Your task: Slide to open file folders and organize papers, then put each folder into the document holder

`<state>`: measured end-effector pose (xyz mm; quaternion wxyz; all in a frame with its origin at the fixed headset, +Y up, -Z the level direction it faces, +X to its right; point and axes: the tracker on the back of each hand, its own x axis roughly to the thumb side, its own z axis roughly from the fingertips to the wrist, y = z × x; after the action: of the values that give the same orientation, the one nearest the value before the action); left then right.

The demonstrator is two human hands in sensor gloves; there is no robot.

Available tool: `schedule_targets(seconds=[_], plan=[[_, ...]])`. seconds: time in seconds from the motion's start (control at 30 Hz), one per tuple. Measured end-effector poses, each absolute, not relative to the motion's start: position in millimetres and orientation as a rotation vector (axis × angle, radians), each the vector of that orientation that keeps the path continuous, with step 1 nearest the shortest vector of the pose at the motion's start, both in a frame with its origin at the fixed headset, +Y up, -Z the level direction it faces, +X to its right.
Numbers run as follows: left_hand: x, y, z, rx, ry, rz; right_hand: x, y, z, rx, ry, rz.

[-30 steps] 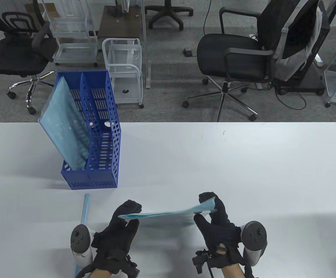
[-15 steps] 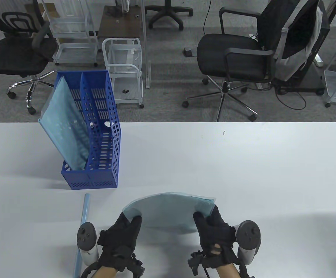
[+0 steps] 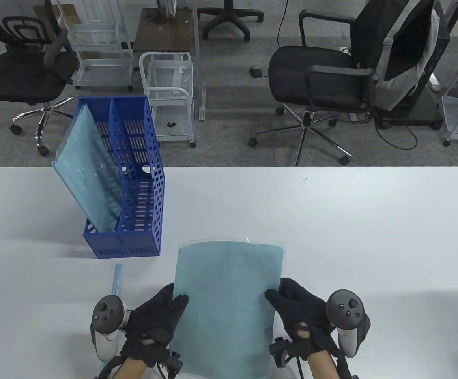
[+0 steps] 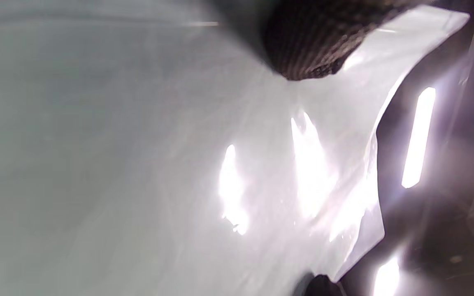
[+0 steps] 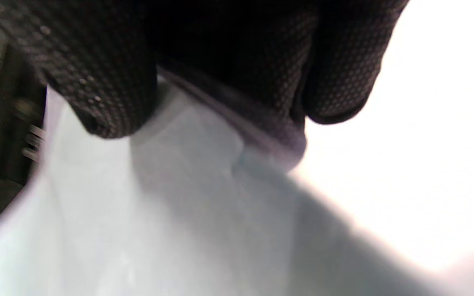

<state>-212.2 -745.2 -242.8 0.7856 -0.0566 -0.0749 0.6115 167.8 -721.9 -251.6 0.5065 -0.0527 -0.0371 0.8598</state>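
A translucent teal file folder [image 3: 227, 300] with papers inside is held upright-tilted above the table's near edge. My left hand [image 3: 163, 308] grips its left edge and my right hand [image 3: 284, 298] grips its right edge, thumbs on the front face. In the left wrist view the glossy folder sheet [image 4: 179, 164] fills the frame under one fingertip [image 4: 307, 45]. Two gloved fingers [image 5: 109, 82] pinch the folder edge [image 5: 228, 164] in the right wrist view. A blue slide bar [image 3: 117, 278] lies on the table left of my left hand. The blue document holder [image 3: 134, 189] stands at the left with another teal folder [image 3: 86, 173] in its left slot.
The white table [image 3: 331, 229] stretches wide to the right and behind the folder. Office chairs [image 3: 323, 79] and white wire carts [image 3: 169, 94] stand on the floor beyond the table's far edge.
The folder went from flat and edge-on, through a bowed arc, to standing with its face toward the camera. Both hands drew back toward the near edge, still holding its sides.
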Motion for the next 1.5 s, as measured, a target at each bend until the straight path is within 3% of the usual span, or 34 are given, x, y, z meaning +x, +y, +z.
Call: schedule_targets(seconds=[0.1, 0.2, 0.23, 0.3, 0.4, 0.6, 0.83, 1.07, 1.13, 1.23, 1.37, 1.5], plan=[[-205, -740, -242, -0.148, -0.185, 1.084, 161, -716, -245, -0.185, -0.346, 2.443], [-190, -737, -242, -0.215, -0.265, 0.925, 150, -703, -240, -0.009, -0.583, 2.612], [-183, -737, -241, -0.244, -0.309, 0.887, 143, -701, -240, 0.154, -0.571, 2.585], [-172, -739, -240, -0.276, -0.368, 0.839, 131, -706, -242, 0.265, -0.438, 2.444], [-163, -743, -240, -0.305, -0.387, 0.779, 122, -715, -248, 0.205, -0.322, 2.331], [-165, -760, -244, -0.462, -0.301, 0.844, 108, -713, -244, 0.177, -0.456, 2.499], [-179, -758, -244, -0.39, -0.147, 0.797, 94, -715, -245, 0.235, -0.526, 2.668], [-260, -728, -249, -0.111, 0.268, 0.511, 95, -726, -255, 0.249, -0.513, 2.853], [-283, -728, -252, -0.138, 0.406, 0.378, 97, -728, -257, 0.249, -0.493, 2.871], [-309, -741, -259, -0.291, 0.553, 0.304, 101, -730, -259, 0.24, -0.491, 2.895], [-313, -758, -268, -0.403, 0.605, 0.256, 103, -731, -261, 0.243, -0.495, 2.92], [-293, -759, -277, -0.382, 0.599, 0.074, 102, -733, -262, 0.254, -0.479, 2.941]])
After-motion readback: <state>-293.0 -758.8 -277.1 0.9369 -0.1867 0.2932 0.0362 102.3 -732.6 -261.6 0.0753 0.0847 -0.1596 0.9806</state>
